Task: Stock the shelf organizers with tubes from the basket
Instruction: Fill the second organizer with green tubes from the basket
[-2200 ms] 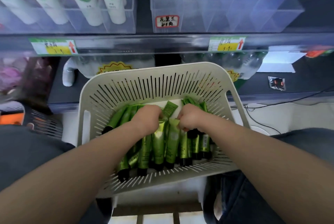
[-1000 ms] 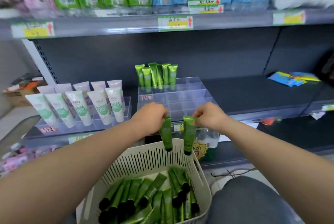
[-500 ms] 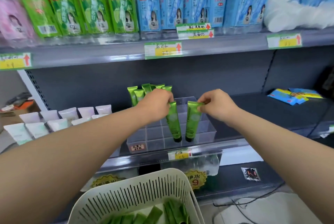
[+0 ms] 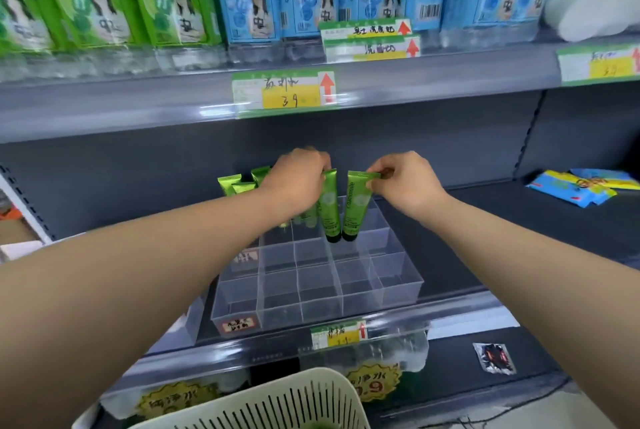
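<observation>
The green tubes look light and a little soft in the body, with a smooth, maybe slippery skin; the flat crimped end at the top is the best place to take them, I think.

The left hand (image 4: 298,176) is closed in a pinch on the crimp of the left tube (image 4: 329,206), which hangs cap down. At its 9 o'clock, some stocked tubes (image 4: 229,184) stand in the back row.

The right hand (image 4: 405,182) pinches the right tube (image 4: 356,208) by its crimp with thumb and fingers. Both caps hang just above the clear organizer (image 4: 398,284), over its back cells. The basket (image 4: 287,404) is at 6 o'clock, near the person.
</observation>
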`<action>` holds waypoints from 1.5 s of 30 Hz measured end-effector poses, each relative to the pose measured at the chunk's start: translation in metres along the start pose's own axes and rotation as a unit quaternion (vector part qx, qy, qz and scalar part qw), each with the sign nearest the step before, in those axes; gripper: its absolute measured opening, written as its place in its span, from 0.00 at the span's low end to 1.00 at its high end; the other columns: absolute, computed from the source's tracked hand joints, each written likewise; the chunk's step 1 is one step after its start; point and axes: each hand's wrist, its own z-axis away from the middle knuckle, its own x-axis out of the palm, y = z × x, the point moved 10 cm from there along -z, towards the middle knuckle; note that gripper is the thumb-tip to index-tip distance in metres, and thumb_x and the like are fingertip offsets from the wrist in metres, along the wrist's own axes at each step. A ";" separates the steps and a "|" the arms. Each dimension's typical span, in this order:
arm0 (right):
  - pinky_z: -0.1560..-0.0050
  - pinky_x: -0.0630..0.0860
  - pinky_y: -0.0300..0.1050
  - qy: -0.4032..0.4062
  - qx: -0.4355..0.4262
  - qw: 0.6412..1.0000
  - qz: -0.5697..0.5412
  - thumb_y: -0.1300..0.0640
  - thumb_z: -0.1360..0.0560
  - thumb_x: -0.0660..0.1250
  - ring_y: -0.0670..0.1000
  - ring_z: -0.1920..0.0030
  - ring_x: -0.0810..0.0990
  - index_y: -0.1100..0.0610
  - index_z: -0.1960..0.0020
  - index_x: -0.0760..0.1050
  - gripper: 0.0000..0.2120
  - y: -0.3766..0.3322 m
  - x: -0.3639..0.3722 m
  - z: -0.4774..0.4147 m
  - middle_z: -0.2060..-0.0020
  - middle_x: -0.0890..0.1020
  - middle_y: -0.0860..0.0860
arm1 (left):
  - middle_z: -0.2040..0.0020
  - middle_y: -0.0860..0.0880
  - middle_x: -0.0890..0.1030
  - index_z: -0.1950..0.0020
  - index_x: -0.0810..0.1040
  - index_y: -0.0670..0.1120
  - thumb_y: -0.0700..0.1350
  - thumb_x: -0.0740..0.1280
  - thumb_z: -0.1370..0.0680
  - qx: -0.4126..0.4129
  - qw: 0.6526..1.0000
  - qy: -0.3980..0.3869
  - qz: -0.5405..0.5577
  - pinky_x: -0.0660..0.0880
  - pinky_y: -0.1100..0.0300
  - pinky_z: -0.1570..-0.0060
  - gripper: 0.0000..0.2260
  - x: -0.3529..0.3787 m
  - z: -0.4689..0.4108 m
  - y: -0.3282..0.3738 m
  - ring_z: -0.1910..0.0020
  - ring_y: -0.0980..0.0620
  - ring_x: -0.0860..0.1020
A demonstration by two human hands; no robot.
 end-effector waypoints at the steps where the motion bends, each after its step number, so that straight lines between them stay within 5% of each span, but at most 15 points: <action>1: 0.60 0.67 0.34 0.003 -0.002 1.000 -0.001 0.63 0.27 0.69 0.47 0.59 0.76 0.56 0.57 0.80 0.04 0.002 0.002 -0.006 0.63 0.79 0.49 | 0.44 0.43 0.77 0.42 0.77 0.44 0.39 0.60 0.22 -0.001 1.000 0.003 0.003 0.74 0.51 0.48 0.10 0.002 -0.006 -0.003 0.46 0.41 0.77; 11: 0.52 0.74 0.41 0.036 -0.008 0.999 -0.036 0.64 0.28 0.69 0.49 0.57 0.78 0.55 0.58 0.79 0.05 0.026 0.017 -0.059 0.61 0.80 0.51 | 0.45 0.42 0.79 0.44 0.79 0.45 0.36 0.60 0.23 -0.016 0.999 0.048 0.009 0.75 0.51 0.49 0.12 0.017 -0.059 -0.026 0.47 0.39 0.78; 21: 0.64 0.69 0.32 0.030 -0.031 0.999 -0.025 0.65 0.27 0.68 0.46 0.59 0.76 0.58 0.56 0.80 0.05 0.040 0.047 -0.087 0.62 0.79 0.49 | 0.45 0.42 0.78 0.45 0.79 0.44 0.34 0.59 0.23 0.005 0.999 0.051 0.003 0.75 0.50 0.48 0.13 0.052 -0.088 -0.031 0.46 0.40 0.77; 29: 0.52 0.73 0.39 0.026 -0.022 0.999 -0.008 0.67 0.27 0.66 0.46 0.57 0.76 0.61 0.54 0.81 0.07 0.052 0.069 -0.097 0.61 0.79 0.50 | 0.42 0.42 0.77 0.43 0.79 0.45 0.31 0.58 0.25 0.018 0.999 0.046 -0.005 0.74 0.51 0.47 0.17 0.083 -0.096 -0.039 0.45 0.40 0.77; 41: 0.51 0.70 0.36 0.017 0.037 0.999 0.018 0.66 0.26 0.60 0.52 0.47 0.79 0.58 0.51 0.82 0.12 0.063 0.091 -0.100 0.50 0.83 0.55 | 0.43 0.42 0.79 0.42 0.79 0.46 0.31 0.60 0.26 0.017 0.999 0.043 -0.012 0.74 0.52 0.48 0.18 0.101 -0.097 -0.047 0.44 0.40 0.77; 45: 0.40 0.72 0.43 0.027 0.039 0.998 0.040 0.67 0.25 0.58 0.56 0.42 0.77 0.60 0.45 0.79 0.15 0.061 0.087 -0.097 0.45 0.81 0.57 | 0.42 0.42 0.78 0.40 0.77 0.43 0.29 0.59 0.26 0.021 0.999 0.046 -0.016 0.74 0.51 0.46 0.19 0.092 -0.092 -0.046 0.44 0.41 0.76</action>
